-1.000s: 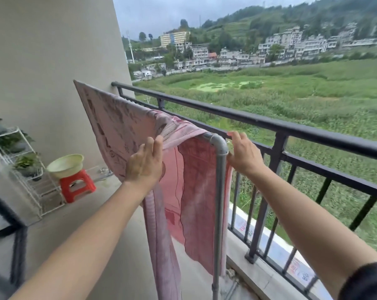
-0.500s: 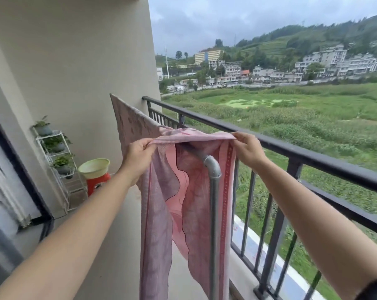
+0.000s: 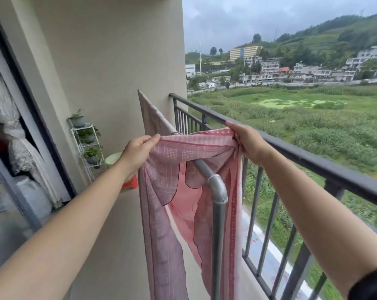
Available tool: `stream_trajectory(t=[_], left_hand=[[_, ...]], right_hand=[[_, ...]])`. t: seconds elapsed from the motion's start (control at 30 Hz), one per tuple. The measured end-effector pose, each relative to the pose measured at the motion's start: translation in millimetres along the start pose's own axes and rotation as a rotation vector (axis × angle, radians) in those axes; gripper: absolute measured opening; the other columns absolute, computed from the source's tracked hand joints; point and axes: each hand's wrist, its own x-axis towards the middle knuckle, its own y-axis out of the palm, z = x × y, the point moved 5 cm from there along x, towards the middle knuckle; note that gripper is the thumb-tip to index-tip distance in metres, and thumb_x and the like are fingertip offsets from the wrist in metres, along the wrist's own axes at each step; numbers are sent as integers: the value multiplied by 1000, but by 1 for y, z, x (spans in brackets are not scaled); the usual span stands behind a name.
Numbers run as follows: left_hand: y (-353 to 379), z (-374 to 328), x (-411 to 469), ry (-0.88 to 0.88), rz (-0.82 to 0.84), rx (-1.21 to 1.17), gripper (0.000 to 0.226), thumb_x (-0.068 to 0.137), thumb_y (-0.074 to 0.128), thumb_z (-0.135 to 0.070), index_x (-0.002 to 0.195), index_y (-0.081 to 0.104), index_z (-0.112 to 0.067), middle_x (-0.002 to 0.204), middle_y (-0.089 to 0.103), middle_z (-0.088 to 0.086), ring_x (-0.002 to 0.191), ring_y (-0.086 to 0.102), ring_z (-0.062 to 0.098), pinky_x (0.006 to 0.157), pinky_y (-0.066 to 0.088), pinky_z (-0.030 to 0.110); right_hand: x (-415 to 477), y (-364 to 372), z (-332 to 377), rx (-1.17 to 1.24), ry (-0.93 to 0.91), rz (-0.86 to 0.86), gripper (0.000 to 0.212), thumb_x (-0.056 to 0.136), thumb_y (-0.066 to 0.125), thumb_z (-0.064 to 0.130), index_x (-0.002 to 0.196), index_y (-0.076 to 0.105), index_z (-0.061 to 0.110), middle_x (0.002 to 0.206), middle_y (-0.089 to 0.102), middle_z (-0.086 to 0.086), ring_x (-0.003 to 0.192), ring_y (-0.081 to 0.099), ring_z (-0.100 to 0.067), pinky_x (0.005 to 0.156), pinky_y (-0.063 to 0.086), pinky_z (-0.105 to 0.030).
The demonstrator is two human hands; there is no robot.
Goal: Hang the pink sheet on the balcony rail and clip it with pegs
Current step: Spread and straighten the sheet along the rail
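The pink patterned sheet [image 3: 189, 152] drapes over a grey metal pipe rail [image 3: 215, 187] that runs along the balcony inside the dark railing [image 3: 313, 156]. Its near end hangs down on both sides of the pipe's elbow. My left hand [image 3: 137, 152] pinches the sheet's top edge on the left of the pipe. My right hand [image 3: 246, 141] grips the bunched edge on the right, close to the dark railing's top bar. Between my hands the edge is stretched flat a little above the pipe. No pegs are in view.
A beige wall [image 3: 109, 61] closes the far end of the balcony. A white plant rack [image 3: 85, 144] with potted plants stands against it, next to a green basin [image 3: 112, 159] on a red stool [image 3: 131, 184]. A glass door [image 3: 10, 169] is at the left.
Both hands have taken hold of the sheet's top edge, lifted it off the pipe and pulled it taut between them. The view has swung left and up.
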Motion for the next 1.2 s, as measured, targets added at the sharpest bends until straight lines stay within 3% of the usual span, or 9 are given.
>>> stream_trajectory(t=[0.13,0.23,0.4,0.53,0.63,0.73,0.87,1.07,1.2], left_hand=[[0,4,49,5,5,-62,68,75,60,-72,97,69,-8,100,72,20,98,68,37,98,48,57],[-5,14,94,30,-112,-57,71,74,62,-74,80,61,-4,76,64,9,75,59,23,79,53,47],[-6,60,144,-11,-251,439,47,98,46,-47,70,52,-10,75,63,7,81,60,32,65,37,34],[22,105,146,-15,-139,551,37,101,44,-42,77,54,-16,96,67,20,92,61,41,64,32,35],[36,102,120,96,-262,510,26,98,51,-39,95,59,-14,102,60,16,96,56,36,71,34,36],[30,95,85,279,-386,344,18,92,57,-36,95,54,-19,95,48,-3,91,52,26,80,45,43],[42,92,33,545,-238,430,29,90,58,-44,83,55,-16,85,51,-5,78,52,16,69,47,34],[48,91,44,380,-194,435,19,90,65,-37,91,67,-18,90,63,-4,84,61,20,72,51,36],[23,81,45,329,-222,382,19,93,65,-17,108,74,-12,101,74,3,93,69,21,78,45,22]], right_hand=[[49,0,-2,40,17,-107,38,104,46,39,93,68,11,68,65,0,67,63,-16,86,53,-39],[90,-3,-5,-67,12,-290,40,100,49,48,98,71,15,76,68,1,77,66,-19,93,55,-44],[149,19,-37,-388,80,-417,54,100,46,51,94,69,2,80,69,-12,72,65,-26,73,54,-36],[157,40,-94,-792,226,-297,49,103,44,41,83,66,2,78,66,-12,67,59,-24,57,41,-29],[154,55,-124,-932,256,-193,23,98,53,22,81,60,9,78,60,-5,82,61,-26,62,36,-27],[135,61,-124,-943,105,-345,13,92,59,23,82,52,21,78,53,3,90,61,-24,68,36,-28],[70,62,-107,-519,-198,-692,21,100,50,42,91,53,24,79,62,6,69,60,-12,67,52,-37],[40,63,-100,-943,-440,-240,27,87,73,42,101,61,24,85,59,11,67,59,-5,62,54,-23],[43,36,-82,-959,-491,-348,14,96,65,25,98,76,17,82,69,7,68,64,-10,64,56,-36]])
